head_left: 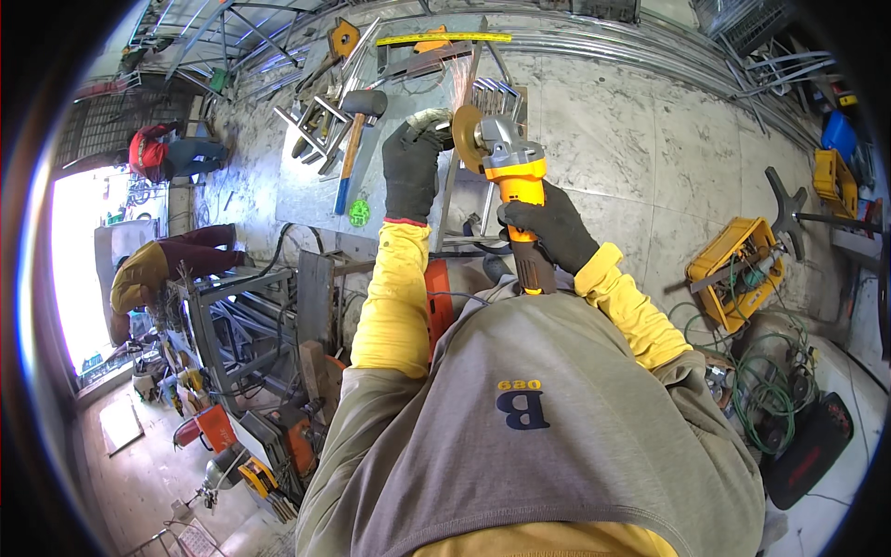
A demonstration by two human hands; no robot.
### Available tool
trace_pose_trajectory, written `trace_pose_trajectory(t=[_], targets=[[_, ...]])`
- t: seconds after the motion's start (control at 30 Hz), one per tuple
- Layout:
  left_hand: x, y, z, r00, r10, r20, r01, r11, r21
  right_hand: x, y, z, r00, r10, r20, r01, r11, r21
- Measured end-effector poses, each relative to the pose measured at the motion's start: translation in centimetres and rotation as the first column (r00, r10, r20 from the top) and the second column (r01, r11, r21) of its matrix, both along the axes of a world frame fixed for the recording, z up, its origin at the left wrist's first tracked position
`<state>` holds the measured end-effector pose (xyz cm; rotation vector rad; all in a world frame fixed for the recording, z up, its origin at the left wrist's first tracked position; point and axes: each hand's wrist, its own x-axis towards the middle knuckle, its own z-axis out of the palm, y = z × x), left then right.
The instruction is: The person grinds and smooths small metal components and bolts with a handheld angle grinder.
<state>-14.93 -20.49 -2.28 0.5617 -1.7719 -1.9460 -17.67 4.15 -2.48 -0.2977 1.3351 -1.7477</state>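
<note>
My right hand (552, 227), in a dark glove, is wrapped round the body of a yellow and grey angle grinder (517, 176). Its brown disc (468, 137) stands nearly on edge, close to my left fingers. My gloved left hand (411, 172) is closed on a short metal piece (445, 127) beside the disc; the fingertips are partly hidden. Faint orange streaks, like sparks, rise beyond the disc. Left of that hand, a mallet (364, 104) with a black head and a wood-and-blue handle lies on the metal work table (311, 200).
Welded metal frames (316, 130), a yellow ruler (445, 38) and an orange magnet-like square (343, 38) lie on the table. To the right are a yellow crate (733, 269) and coiled green hose (766, 390). Two people (153, 153) bend at the left, near a metal rack (241, 316).
</note>
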Motion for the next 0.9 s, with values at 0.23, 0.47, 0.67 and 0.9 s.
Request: trace_pose_trajectory(t=[0.23,0.47,0.67,0.9], targets=[[0.5,0.1,-0.1,1.0,0.025,0.017,-0.025,1.0,-0.013,0.1,0.0,0.5,0.998,0.001,-0.06,-0.001,1.0,-0.004],[1.9,-1.6,-0.9,0.984,-0.07,-0.162,0.109,0.963,0.248,0.3,0.3,-1.4,0.994,-0.077,0.075,0.075,0.997,0.032],[1.4,-1.1,-0.5,0.992,-0.023,-0.125,0.05,0.975,0.215,0.4,0.4,0.1,0.999,-0.008,0.051,0.008,1.0,0.002],[1.0,0.1,0.6,0.999,-0.002,-0.04,0.004,0.998,0.067,0.6,0.3,0.8,1.0,0.003,0.005,-0.003,1.0,-0.012]])
